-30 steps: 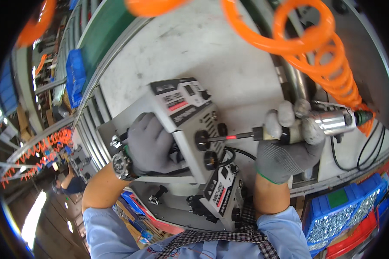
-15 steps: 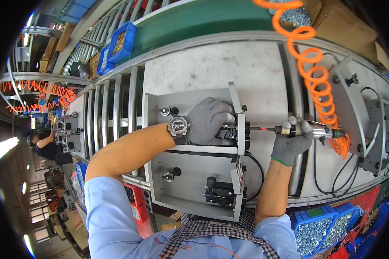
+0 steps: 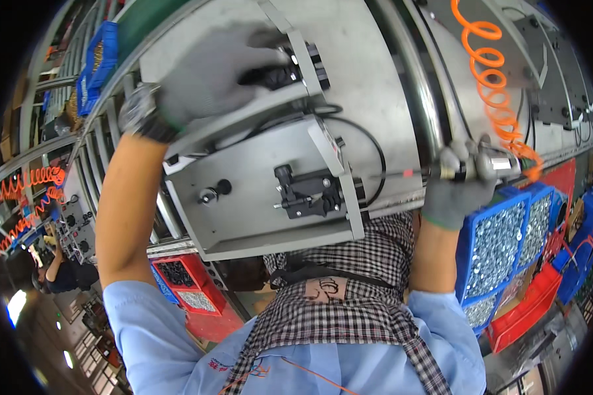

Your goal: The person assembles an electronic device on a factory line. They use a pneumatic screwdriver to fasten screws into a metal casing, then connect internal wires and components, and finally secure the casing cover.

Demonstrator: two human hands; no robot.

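Two grey sheet-metal housings lie side by side on the bench. Above the far housing (image 3: 270,105) is my left hand (image 3: 211,72), gloved in grey and smeared by motion. Its fingers look spread apart near a black fitting (image 3: 280,74) at that housing's right end. My right hand (image 3: 458,181), also gloved, is wrapped round a pneumatic screwdriver (image 3: 506,164). The long bit points left toward the right end wall of the near housing (image 3: 250,227), apart from my left hand. Inside the near housing sit a black bracket-like mechanism (image 3: 310,193) and a small round knob (image 3: 208,195).
An orange coiled air hose (image 3: 491,79) runs to the screwdriver. Blue bins (image 3: 464,263) of metal fasteners stand at the right, red bins (image 3: 191,289) at the lower left. A black cable (image 3: 379,148) loops beside the housings. Another person (image 3: 59,273) is at the far left.
My left hand has opened and come off the black fitting in the far housing. The screwdriver has moved from the far housing's end to the near one's. The whole view has shifted.
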